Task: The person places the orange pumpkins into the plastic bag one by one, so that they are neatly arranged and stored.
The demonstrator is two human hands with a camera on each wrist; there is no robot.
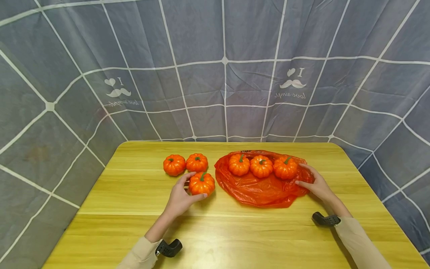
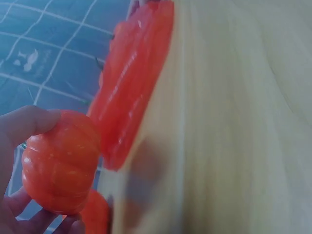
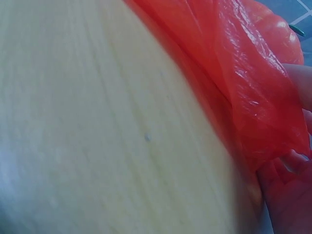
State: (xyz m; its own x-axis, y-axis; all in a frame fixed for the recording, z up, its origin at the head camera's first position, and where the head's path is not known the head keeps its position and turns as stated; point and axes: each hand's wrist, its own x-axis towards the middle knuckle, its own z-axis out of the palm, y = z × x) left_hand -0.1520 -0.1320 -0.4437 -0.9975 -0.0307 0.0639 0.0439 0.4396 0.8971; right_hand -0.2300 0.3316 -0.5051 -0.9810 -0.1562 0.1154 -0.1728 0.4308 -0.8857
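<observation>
My left hand (image 1: 179,198) grips a small shiny orange pumpkin (image 1: 201,185) with a green stem. In the left wrist view the thumb lies on top of this pumpkin (image 2: 61,161) and the fingers curl under it; its shadow falls on the table. A red plastic bag (image 1: 263,194) lies flattened to the right, bearing a row of three pumpkins (image 1: 261,166). At the bag's right end my right hand (image 1: 319,186) holds its edge. The right wrist view shows the thin crinkled plastic (image 3: 258,102) between thumb and fingers, part of the hand being hidden behind it.
Two more pumpkins, one at the left (image 1: 174,165) and one beside it (image 1: 196,163), sit behind my left hand. Everything rests on a yellow wood-grain table (image 1: 221,239). A grey gridded curtain (image 1: 201,86) hangs behind the table and along both sides.
</observation>
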